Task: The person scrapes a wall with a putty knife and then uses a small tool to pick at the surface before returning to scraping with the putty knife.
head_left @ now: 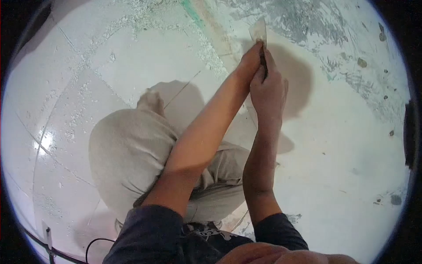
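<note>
A putty knife (258,31) with a flat, wide pale blade points away from me, its blade lying against the white wall surface (334,136). My left hand (249,61) is closed around the front of its dark handle, close behind the blade. Further back, my right hand (269,90) grips the same handle, fingers wrapped round it. Much of the handle is hidden by both hands. Beyond the blade, the white coat gives way to a rough grey patch (303,22).
Pale floor tiles (145,53) strewn with white flakes lie to the left. My bent knee (123,145) and bare foot (150,101) are below my left arm. A black cable (37,241) runs at the bottom left. Small dark pits (361,62) mark the wall at right.
</note>
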The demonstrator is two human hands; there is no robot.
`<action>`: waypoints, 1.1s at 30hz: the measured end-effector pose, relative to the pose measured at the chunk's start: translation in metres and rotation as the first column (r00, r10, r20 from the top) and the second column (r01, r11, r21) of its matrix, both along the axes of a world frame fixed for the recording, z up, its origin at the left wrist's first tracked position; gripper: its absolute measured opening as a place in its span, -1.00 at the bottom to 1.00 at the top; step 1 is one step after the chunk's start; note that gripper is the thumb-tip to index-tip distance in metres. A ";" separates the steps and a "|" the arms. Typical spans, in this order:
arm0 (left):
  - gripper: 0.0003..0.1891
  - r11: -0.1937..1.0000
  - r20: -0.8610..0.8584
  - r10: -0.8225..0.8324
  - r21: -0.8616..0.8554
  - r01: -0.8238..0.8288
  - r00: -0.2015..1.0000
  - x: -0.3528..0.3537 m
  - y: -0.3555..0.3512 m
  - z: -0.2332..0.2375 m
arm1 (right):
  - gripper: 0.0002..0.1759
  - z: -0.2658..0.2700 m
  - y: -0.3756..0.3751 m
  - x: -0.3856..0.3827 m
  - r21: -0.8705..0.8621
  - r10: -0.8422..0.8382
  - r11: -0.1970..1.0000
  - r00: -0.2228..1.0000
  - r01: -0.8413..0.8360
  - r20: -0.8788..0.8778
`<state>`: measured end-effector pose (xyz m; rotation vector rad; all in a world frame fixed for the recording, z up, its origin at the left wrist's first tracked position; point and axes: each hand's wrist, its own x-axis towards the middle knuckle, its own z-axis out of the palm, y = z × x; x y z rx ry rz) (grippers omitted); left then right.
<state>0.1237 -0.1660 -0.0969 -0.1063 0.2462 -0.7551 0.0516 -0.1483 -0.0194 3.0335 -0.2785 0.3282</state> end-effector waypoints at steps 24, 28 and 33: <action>-0.60 0.953 -0.051 0.041 -0.299 -0.054 0.998 -0.031 0.005 0.000 | -0.58 0.008 0.003 -0.011 0.028 0.008 1.000 1.000 -0.009 0.022; -0.62 0.944 -0.019 -0.036 -0.330 0.028 0.999 -0.033 0.015 0.012 | -0.56 0.005 -0.001 -0.009 -0.033 0.007 0.999 0.998 -0.005 0.058; -0.62 0.930 0.001 -0.105 -0.353 0.098 0.995 -0.031 0.012 0.007 | -0.55 0.005 -0.002 -0.008 -0.071 -0.032 0.997 0.999 0.033 0.022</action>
